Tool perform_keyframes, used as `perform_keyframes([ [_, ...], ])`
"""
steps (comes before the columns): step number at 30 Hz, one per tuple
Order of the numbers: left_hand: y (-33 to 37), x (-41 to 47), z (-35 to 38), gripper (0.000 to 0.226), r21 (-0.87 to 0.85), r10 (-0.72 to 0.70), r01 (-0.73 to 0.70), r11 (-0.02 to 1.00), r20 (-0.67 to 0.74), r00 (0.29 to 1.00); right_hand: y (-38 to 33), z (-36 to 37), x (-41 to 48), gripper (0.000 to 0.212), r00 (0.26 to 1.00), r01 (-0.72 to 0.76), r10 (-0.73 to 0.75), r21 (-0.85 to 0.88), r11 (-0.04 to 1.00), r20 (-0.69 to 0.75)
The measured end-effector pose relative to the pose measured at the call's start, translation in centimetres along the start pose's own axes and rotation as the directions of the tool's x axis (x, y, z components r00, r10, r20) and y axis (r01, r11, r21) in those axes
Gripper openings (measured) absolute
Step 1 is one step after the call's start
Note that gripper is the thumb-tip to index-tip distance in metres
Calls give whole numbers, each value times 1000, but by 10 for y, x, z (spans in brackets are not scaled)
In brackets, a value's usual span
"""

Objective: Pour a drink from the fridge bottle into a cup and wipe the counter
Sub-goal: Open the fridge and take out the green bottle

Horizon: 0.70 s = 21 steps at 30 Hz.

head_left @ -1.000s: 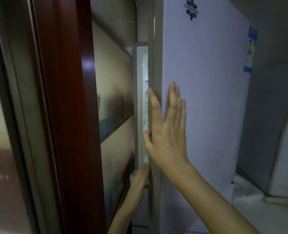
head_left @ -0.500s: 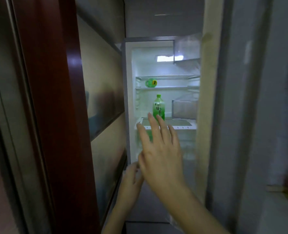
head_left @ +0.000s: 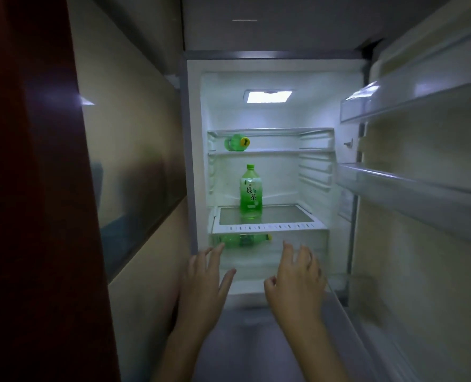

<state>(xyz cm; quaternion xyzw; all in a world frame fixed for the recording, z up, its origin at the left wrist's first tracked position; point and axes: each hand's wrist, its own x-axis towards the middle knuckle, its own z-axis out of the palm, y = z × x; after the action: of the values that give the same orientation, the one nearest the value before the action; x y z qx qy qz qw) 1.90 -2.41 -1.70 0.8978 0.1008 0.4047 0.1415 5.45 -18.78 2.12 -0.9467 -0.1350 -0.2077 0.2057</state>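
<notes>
**Bottle (head_left: 251, 193) upright on the glass shelf (head_left: 267, 226)**

It stands inside the open fridge (head_left: 284, 114), long axis vertical, cap up. Left hand (head_left: 205, 282) and right hand (head_left: 295, 277) hover below it, fingers spread, holding nothing. It looks nearly full: probably weighty, thin-walled, maybe cold-slick. Best gripped round the labelled middle.

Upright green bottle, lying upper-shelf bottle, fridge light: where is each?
Upright green bottle (head_left: 251, 194): head view, label.
Lying upper-shelf bottle (head_left: 234, 142): head view, body.
Fridge light (head_left: 268, 96): head view, lit panel.

Clear plastic bottle (head_left: 250, 192) (glass shelf (head_left: 267, 215))
</notes>
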Motion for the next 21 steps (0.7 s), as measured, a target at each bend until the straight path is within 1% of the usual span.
perform_keyframes([
  [2, -9, 20, 15, 54, 5, 8, -9, 1000, 15, 1000, 1, 11, 25, 78, 999, -40, 40, -16, 999, -4],
  [5, -20, 45, 34, 56, -3, 30, -30, 1000, 19, 999, 8, 24, 62, 76, 993, -92, 90, -22, 996, -76],
  [9, -36, 68, 60, 55, -26, 11, -10, 1000, 35, 999, 18, 38, 110, 76, 988, -111, 111, 1, 994, -109],
  [12, -45, 86, 80, 56, -63, -6, 8, 998, 39, 999, 15, 49, 145, 76, 988, -82, 84, 21, 996, -130],
  [16, -55, 117, 106, 58, -16, -13, 14, 1000, 58, 998, 9, 68, 192, 75, 987, -32, 39, 51, 998, -154],
  [21, -52, 161, 135, 54, -50, 0, 1, 999, 20, 1000, 5, 94, 257, 76, 992, 18, -5, 100, 995, -130],
])
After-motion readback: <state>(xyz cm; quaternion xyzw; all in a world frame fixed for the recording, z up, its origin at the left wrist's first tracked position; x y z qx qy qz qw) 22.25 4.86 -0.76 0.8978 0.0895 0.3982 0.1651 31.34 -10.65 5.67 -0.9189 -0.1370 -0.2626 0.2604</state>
